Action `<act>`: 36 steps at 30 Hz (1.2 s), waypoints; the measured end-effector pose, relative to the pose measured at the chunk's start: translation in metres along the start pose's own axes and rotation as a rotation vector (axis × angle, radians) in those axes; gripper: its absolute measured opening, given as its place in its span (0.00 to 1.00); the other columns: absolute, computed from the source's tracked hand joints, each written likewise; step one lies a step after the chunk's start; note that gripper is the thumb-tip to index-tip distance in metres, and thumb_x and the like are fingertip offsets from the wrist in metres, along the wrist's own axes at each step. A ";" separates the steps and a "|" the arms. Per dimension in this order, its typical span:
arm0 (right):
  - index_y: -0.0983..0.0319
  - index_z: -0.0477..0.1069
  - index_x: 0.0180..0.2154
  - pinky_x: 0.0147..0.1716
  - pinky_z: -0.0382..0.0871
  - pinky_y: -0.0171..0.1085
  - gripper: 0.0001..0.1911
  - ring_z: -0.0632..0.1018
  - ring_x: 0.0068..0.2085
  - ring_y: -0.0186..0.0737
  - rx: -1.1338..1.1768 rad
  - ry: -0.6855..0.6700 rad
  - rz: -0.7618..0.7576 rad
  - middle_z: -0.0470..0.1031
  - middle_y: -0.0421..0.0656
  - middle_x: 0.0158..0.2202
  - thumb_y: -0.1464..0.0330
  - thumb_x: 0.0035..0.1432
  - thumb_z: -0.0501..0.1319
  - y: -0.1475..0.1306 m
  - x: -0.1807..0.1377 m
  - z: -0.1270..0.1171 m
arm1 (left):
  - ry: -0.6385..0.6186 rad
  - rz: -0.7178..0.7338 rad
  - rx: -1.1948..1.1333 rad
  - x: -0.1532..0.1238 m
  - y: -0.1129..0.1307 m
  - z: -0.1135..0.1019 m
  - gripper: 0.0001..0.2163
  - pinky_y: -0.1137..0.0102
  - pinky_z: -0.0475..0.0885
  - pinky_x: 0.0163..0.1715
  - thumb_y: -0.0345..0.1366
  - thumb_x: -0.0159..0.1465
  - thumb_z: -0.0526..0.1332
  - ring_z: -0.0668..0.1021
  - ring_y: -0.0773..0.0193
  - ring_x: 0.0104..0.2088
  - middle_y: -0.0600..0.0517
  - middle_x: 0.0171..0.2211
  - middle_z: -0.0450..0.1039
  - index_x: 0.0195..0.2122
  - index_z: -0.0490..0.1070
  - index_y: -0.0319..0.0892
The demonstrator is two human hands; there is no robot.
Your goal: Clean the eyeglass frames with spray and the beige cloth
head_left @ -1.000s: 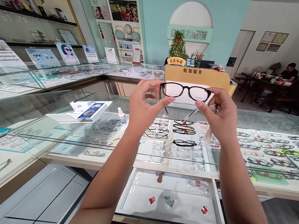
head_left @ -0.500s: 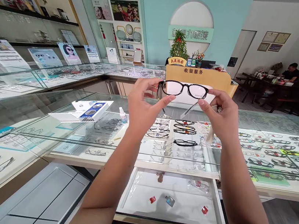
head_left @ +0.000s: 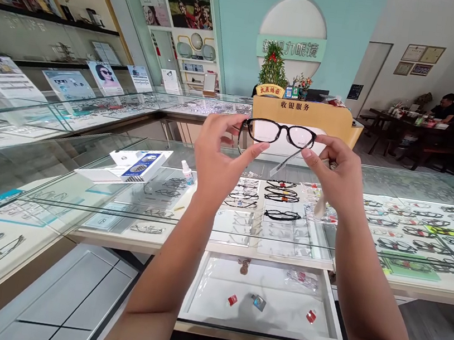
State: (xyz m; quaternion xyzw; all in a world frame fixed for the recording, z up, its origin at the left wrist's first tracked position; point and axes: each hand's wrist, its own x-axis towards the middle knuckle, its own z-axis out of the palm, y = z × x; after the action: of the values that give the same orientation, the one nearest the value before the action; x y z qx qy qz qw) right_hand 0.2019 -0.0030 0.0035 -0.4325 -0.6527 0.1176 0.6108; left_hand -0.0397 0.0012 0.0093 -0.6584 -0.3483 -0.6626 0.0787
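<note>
At far left, a dark wall shelf (head_left: 49, 18) holds posters, and printed cards (head_left: 67, 86) stand in a row on a glass counter below it. Nearer, on the front glass counter (head_left: 123, 243), sits an open white box (head_left: 139, 168) with a blue printed panel, and just right of it a small white spray bottle (head_left: 187, 173).

The left hand (head_left: 220, 152) is raised above the counter, thumb and forefinger pinching the left end of a pair of black-framed glasses (head_left: 284, 128); its other fingers curl behind. The glasses are upright in the air between both hands, lenses facing the wearer of the camera. Their right temple slants down and to the left, a clear sleeve on its tip; the left temple is partly hidden by the hand.

Behind the glasses stands a yellow desk (head_left: 327, 116) with a leafy plant (head_left: 272, 69) on it. Below them, an open white drawer (head_left: 282, 321) holds small red and grey packets (head_left: 259, 302).

The right hand (head_left: 334, 171) pinches the frame's right end between thumb and forefinger, other fingers folded in. A pale cloth (head_left: 320, 207) hangs beneath it. Further right, rows of spectacle frames (head_left: 396, 245) fill the counter; beyond, a person (head_left: 447, 108) in dark clothing sits at a table (head_left: 386, 118).
</note>
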 end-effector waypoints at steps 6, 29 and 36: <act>0.58 0.82 0.53 0.30 0.59 0.39 0.29 0.62 0.26 0.33 0.002 -0.014 -0.001 0.66 0.35 0.26 0.46 0.59 0.73 0.002 0.001 0.000 | 0.025 0.003 -0.007 0.000 -0.004 0.001 0.23 0.62 0.78 0.43 0.51 0.61 0.77 0.81 0.57 0.47 0.49 0.49 0.77 0.54 0.78 0.51; 0.55 0.84 0.57 0.26 0.58 0.39 0.32 0.58 0.25 0.33 0.085 0.035 -0.032 0.63 0.36 0.23 0.44 0.60 0.71 -0.008 -0.004 0.000 | -0.072 -0.201 -0.212 0.001 -0.039 0.011 0.28 0.60 0.84 0.51 0.55 0.62 0.74 0.84 0.55 0.53 0.46 0.59 0.79 0.62 0.77 0.57; 0.55 0.82 0.61 0.28 0.60 0.38 0.33 0.58 0.26 0.33 0.100 0.005 -0.027 0.62 0.35 0.25 0.45 0.60 0.72 -0.007 -0.005 0.003 | -0.090 -0.190 -0.244 -0.003 -0.042 0.016 0.32 0.56 0.83 0.53 0.59 0.64 0.71 0.83 0.51 0.57 0.44 0.63 0.77 0.67 0.72 0.57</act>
State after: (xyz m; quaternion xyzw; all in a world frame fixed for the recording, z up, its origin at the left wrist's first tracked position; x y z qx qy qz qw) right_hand 0.1954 -0.0099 0.0039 -0.3929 -0.6503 0.1405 0.6348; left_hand -0.0502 0.0401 -0.0102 -0.6560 -0.3292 -0.6744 -0.0804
